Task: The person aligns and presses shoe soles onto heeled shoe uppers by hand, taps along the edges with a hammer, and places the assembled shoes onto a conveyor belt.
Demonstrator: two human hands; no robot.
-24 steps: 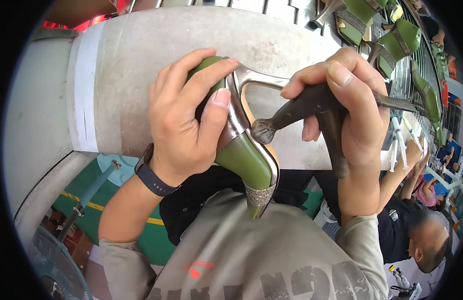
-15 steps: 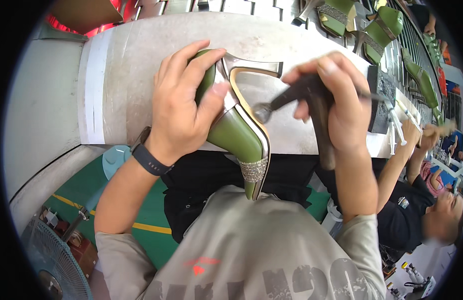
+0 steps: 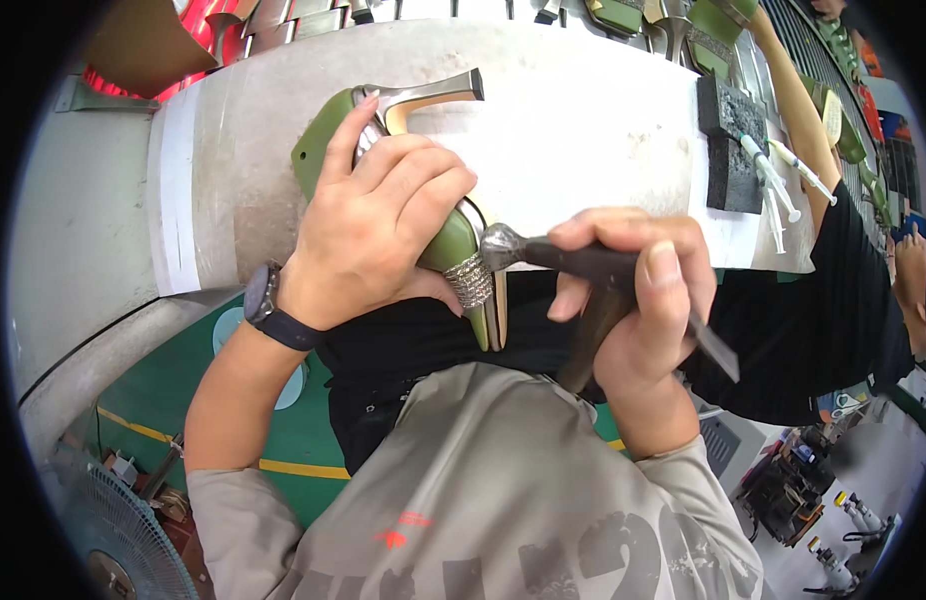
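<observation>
A high-heeled sandal (image 3: 450, 246) on a green last lies on its side near the bench's front edge. Its silver heel (image 3: 433, 92) points right, and the toe with its glittering band (image 3: 470, 282) extends toward me over the edge. My left hand (image 3: 383, 215) presses on the sandal's side, fingers wrapped over it and thumb by the band. In my right hand (image 3: 648, 290) is a hammer (image 3: 573, 262), gripped near its dark head. The round hammer face meets the sole's edge beside the band; whether it actually touches, I cannot tell. Its handle slants down toward my shirt.
The pale bench top (image 3: 583, 130) curves away. At its right stand a black block (image 3: 728, 150) and several syringes (image 3: 773, 185). More green-lasted shoes (image 3: 711, 45) sit on a rack behind, where a co-worker's arm (image 3: 793, 90) reaches. A fan (image 3: 123, 530) stands lower left.
The sandal has shifted left and slightly away from me. My left hand has slid toward the toe. The hammer has moved down to the sole near the glittering band. The co-worker's arm now reaches the rack.
</observation>
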